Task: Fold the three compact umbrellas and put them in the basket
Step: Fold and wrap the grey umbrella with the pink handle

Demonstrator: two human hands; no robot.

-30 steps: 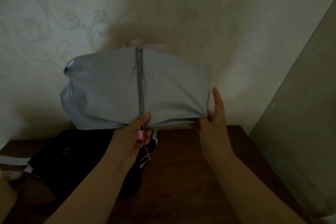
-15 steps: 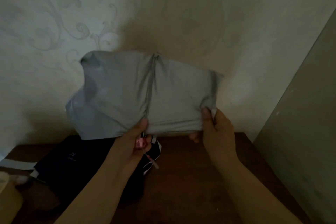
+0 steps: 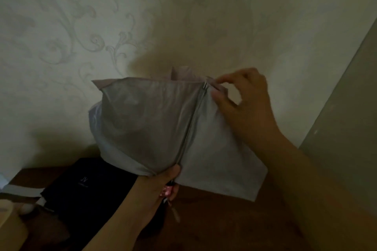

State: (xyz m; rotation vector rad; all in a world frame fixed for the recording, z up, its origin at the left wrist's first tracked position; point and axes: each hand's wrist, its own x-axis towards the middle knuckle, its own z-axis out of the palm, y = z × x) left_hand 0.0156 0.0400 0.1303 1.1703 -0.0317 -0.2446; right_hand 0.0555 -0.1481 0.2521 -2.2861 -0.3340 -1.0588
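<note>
Folding is under way on the grey umbrella [image 3: 163,128], held upright above the brown surface [image 3: 224,220]: canopy collapsed but loose, panels not yet wrapped. Left hand [image 3: 161,181] grips the umbrella at its lower end, grip closed round the gathered cloth and the pink handle part below it. Right hand [image 3: 242,96] is at the top of the umbrella, thumb and forefinger pinching the cloth by a rib tip. A dark umbrella [image 3: 87,195] lies on the surface just below-left of the grey one, apparently collapsed; strapping cannot be told. Third umbrella and basket not identifiable. Judged: early stage, none stowed. Room: patterned wall close behind the grey umbrella, a grey panel well to its right, open surface below it
</note>
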